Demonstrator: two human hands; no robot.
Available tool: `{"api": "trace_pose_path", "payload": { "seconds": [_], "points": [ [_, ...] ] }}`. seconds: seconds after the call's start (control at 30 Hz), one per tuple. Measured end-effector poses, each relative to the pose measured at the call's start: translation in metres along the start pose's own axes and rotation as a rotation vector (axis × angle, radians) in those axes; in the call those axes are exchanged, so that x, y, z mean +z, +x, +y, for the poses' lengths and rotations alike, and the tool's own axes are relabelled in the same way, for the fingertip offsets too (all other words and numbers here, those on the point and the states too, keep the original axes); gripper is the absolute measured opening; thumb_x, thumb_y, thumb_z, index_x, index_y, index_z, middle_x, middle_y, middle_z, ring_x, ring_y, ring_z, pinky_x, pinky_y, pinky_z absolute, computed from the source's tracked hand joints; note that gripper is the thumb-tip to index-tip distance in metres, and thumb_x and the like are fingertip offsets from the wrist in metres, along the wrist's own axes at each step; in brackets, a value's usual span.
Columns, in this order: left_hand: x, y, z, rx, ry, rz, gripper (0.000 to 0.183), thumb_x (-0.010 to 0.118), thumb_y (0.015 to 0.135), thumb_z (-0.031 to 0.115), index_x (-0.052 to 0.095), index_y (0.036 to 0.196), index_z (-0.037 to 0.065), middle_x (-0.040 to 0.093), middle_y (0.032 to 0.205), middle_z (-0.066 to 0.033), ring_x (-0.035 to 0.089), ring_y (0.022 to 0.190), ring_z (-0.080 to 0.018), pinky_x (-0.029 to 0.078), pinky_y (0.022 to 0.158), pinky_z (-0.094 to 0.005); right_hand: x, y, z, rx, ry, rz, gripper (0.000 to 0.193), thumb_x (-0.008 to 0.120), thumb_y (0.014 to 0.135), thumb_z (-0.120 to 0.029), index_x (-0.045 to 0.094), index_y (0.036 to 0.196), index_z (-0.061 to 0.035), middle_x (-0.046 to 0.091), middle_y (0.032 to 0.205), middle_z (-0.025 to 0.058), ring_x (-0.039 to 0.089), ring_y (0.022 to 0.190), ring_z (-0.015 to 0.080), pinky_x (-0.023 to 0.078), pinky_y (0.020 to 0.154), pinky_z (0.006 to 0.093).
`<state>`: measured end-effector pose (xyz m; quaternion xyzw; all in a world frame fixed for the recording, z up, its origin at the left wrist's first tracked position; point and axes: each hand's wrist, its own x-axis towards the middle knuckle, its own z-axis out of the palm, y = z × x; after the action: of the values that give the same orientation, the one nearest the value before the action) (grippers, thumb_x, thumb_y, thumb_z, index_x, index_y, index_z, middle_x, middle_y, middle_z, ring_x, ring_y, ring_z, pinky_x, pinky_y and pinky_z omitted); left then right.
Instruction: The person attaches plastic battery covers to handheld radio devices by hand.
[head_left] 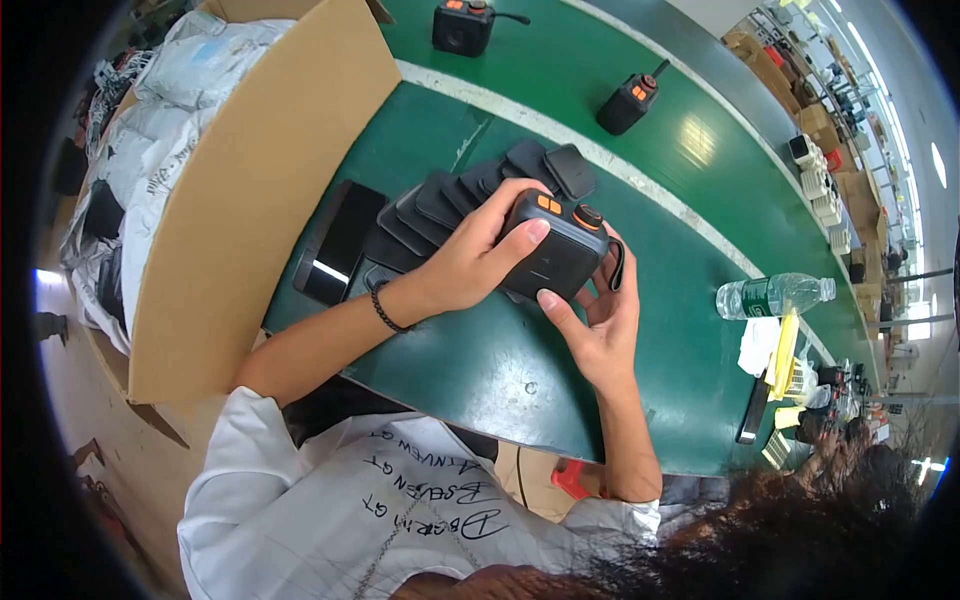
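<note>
The left hand (465, 262) is closed around the left side of a black box-shaped device (560, 262), thumb across its face; the right hand (605, 345), partly curled, grips its lower right side, thumb at the bottom edge. The device is at the centre of the frame, above the counter (680, 380), whose near edge curves just above the shirt (320, 530). Green surface stretches from the right hand to a clear bottle (785, 296) at right. Left of the hands, flat black pieces (430, 208) overlap beside a glossy dark slab (341, 235); a cardboard box (255, 180) bounds that side.

The shirt carries dark lettering, the bottle a green label; the device's pale mark is too small to read. Several fingertips are hidden behind the device, the left hand covers some pieces, and hair (800, 520) blocks the lower right.
</note>
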<state>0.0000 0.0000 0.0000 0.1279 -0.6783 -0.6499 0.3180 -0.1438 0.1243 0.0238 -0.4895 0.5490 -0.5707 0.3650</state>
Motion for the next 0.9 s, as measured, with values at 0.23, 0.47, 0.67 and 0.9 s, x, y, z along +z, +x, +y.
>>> {"api": "trace_pose_path", "payload": {
  "seconds": [0.23, 0.47, 0.67, 0.9],
  "points": [
    [-0.031, 0.115, -0.005, 0.152, 0.211, 0.509, 0.055, 0.062, 0.097, 0.035, 0.034, 0.127, -0.002, 0.056, 0.113, -0.0219, 0.06, 0.099, -0.0248, 0.05, 0.086, -0.0365, -0.021, 0.009, 0.021, -0.083, -0.454, 0.306, 0.082, 0.08, 0.081, -0.023, 0.033, 0.142, 0.0047, 0.049, 0.136, 0.0225, 0.05, 0.121, 0.0327, 0.044, 0.1, 0.0418],
    [-0.093, 0.232, -0.065, -0.081, 0.652, 0.515, 0.07, 0.071, 0.088, 0.039, 0.03, 0.125, -0.004, 0.06, 0.109, -0.0283, 0.063, 0.101, -0.0398, 0.048, 0.09, -0.0422, -0.007, 0.013, 0.033, -0.211, -0.826, -0.037, 0.076, 0.085, 0.071, -0.034, 0.054, 0.129, 0.0045, 0.045, 0.137, 0.0221, 0.041, 0.127, 0.0388, 0.034, 0.106, 0.0486],
    [-0.117, 0.222, -0.037, 0.523, 1.263, 0.547, 0.081, 0.074, 0.069, 0.024, 0.036, 0.137, 0.002, 0.046, 0.129, -0.0242, 0.041, 0.124, -0.0428, 0.034, 0.107, -0.0497, -0.019, 0.007, 0.033, -0.158, -0.736, 0.011, 0.056, 0.084, 0.072, -0.02, 0.059, 0.117, 0.0026, 0.053, 0.126, 0.0206, 0.05, 0.117, 0.0344, 0.041, 0.098, 0.0445],
    [-0.246, 0.208, -0.047, -0.072, 0.947, 0.225, 0.077, 0.08, 0.072, 0.026, 0.042, 0.135, 0.006, 0.054, 0.129, -0.023, 0.054, 0.119, -0.0345, 0.043, 0.101, -0.0392, -0.021, 0.014, 0.041, 0.138, 0.102, 0.176, 0.02, 0.067, 0.092, -0.008, 0.059, 0.106, 0.0026, 0.065, 0.081, 0.0004, 0.06, 0.071, 0.0071, 0.05, 0.07, 0.0214]
  ]
}}
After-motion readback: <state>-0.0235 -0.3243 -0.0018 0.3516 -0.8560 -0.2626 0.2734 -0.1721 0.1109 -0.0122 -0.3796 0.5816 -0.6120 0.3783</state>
